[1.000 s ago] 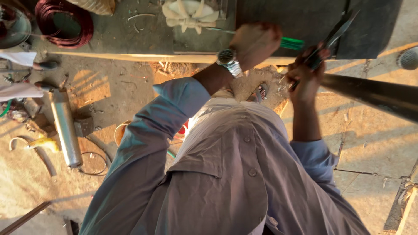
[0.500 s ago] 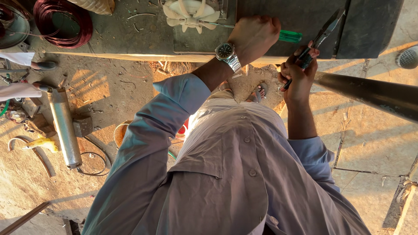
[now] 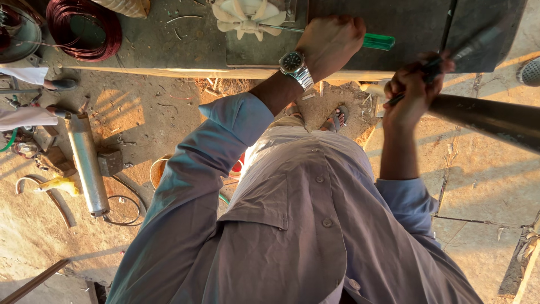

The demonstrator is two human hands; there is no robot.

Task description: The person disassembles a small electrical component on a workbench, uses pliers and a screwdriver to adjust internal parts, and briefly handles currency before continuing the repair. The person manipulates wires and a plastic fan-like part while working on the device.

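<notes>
Left hand (image 3: 332, 42), fingers clamped on a green-handled screwdriver (image 3: 378, 40), over the desk (image 3: 169, 48). Right hand (image 3: 413, 90), fingers wrapped around blurred pliers (image 3: 450, 59) near white fan (image 3: 247, 16).

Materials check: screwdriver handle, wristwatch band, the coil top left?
Screwdriver handle, in the left hand: looks like translucent green plastic, glossy with light passing through. Wristwatch band: polished metal links, silvery glints, probably steel. Coil: thin dark-red wound strands with a sheen, likely enamelled copper wire, though the core metal cannot be confirmed.
</notes>
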